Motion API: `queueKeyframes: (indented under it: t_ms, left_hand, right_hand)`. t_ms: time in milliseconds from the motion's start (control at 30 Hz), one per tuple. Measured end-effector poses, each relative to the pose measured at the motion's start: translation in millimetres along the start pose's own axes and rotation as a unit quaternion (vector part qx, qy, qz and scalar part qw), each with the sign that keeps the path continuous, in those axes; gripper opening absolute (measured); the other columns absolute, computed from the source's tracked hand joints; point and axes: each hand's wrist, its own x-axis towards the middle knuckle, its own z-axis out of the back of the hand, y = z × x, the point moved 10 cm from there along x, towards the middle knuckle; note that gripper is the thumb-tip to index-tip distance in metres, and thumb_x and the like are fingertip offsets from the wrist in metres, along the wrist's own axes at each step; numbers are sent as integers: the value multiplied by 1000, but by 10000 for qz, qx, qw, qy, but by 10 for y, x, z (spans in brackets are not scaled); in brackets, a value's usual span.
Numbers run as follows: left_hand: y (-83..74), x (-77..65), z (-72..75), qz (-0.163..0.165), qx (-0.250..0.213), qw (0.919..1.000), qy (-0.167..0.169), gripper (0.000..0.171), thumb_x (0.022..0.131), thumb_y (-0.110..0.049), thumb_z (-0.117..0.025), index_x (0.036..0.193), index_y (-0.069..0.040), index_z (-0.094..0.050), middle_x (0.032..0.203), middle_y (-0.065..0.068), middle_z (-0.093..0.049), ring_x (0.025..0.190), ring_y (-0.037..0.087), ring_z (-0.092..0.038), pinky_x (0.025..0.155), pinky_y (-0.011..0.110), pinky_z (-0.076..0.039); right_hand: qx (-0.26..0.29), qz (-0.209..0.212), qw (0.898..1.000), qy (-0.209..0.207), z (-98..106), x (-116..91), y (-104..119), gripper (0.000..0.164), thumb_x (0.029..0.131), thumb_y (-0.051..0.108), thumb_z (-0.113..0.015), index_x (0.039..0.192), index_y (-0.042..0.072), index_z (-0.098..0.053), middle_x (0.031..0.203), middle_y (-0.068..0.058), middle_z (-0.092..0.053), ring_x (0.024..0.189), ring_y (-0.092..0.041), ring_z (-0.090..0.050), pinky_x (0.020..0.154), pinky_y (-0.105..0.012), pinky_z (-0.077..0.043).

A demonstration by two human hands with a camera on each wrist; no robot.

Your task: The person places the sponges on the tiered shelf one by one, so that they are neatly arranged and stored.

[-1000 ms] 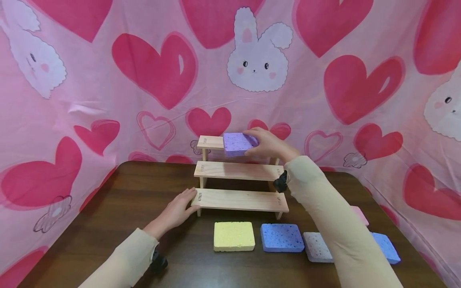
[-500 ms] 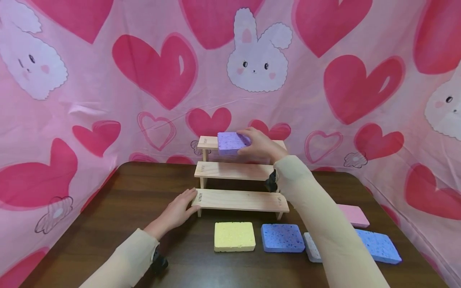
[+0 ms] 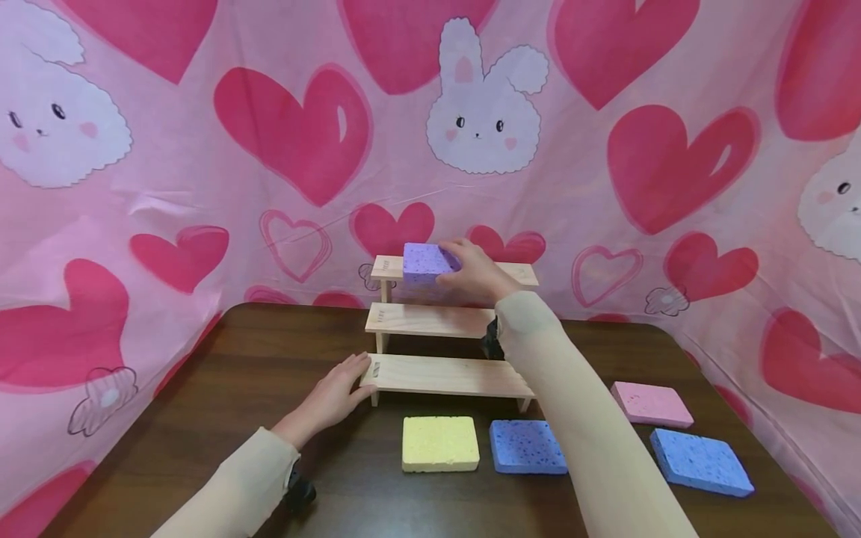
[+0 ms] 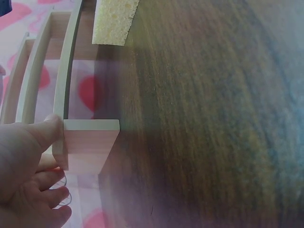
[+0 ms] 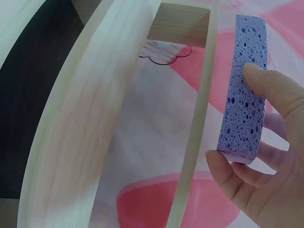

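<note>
My right hand point(image 3: 474, 269) pinches a purple sponge point(image 3: 425, 258) between thumb and fingers, over the left part of the top board of a stepped wooden stand point(image 3: 444, 373). A narrow gap shows between the sponge point(image 5: 244, 95) and that board's edge point(image 5: 194, 133) in the right wrist view. My left hand point(image 3: 329, 396) holds the left end of the lowest board. Seen from the left wrist, its thumb point(image 4: 47, 130) lies on the front edge and the fingers point(image 4: 52, 194) curl behind the end.
In front of the stand lie a yellow sponge point(image 3: 440, 444) and a blue sponge point(image 3: 528, 446), the latter partly behind my right sleeve. Farther right are a pink sponge point(image 3: 651, 404) and another blue sponge point(image 3: 701, 461). A pink patterned cloth point(image 3: 296, 134) hangs behind the dark table point(image 3: 269, 351).
My right hand has carried the purple sponge a little left over the top board. The right sleeve shifted left, uncovering the pink and far blue sponges and covering a grey one. The left hand stayed put.
</note>
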Motion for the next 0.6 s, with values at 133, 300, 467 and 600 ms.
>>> queueKeyframes:
  t_ms: [133, 300, 467, 600]
  left_hand:
    - [11, 1, -11, 28, -36, 10000, 36, 56, 87, -22, -64, 133, 5, -44, 139, 21, -38, 129, 38, -30, 100, 54, -28]
    - [18, 1, -15, -49, 7, 10000, 6, 56, 87, -21, -64, 132, 5, -45, 138, 22, -39, 128, 39, -32, 100, 54, -29]
    - [21, 3, -13, -62, -7, 10000, 1, 55, 87, -21, -64, 132, 5, -45, 138, 22, -39, 128, 39, -32, 101, 53, -27]
    - [19, 1, -7, -81, -26, 10000, -2, 55, 87, -21, -64, 132, 5, -45, 138, 22, -39, 128, 39, -31, 101, 53, -27]
  right_hand:
    - [-2, -47, 10000, 0, -32, 33, -23, 70, 81, 22, -71, 142, 14, -37, 140, -9, -32, 125, -26, -30, 101, -45, -31]
    - [-46, -21, 10000, -29, -75, 56, -21, 69, 82, 22, -69, 142, 12, -36, 141, -11, -31, 126, -27, -29, 102, -45, -30]
    - [-155, -11, 9999, -67, -100, 59, -16, 68, 84, 23, -68, 142, 10, -36, 143, -13, -29, 127, -29, -27, 102, -46, -29]
    - [-202, -88, 9997, -54, -119, 62, -41, 67, 85, 25, -66, 142, 10, -35, 144, -14, -27, 129, -30, -25, 103, -46, -28]
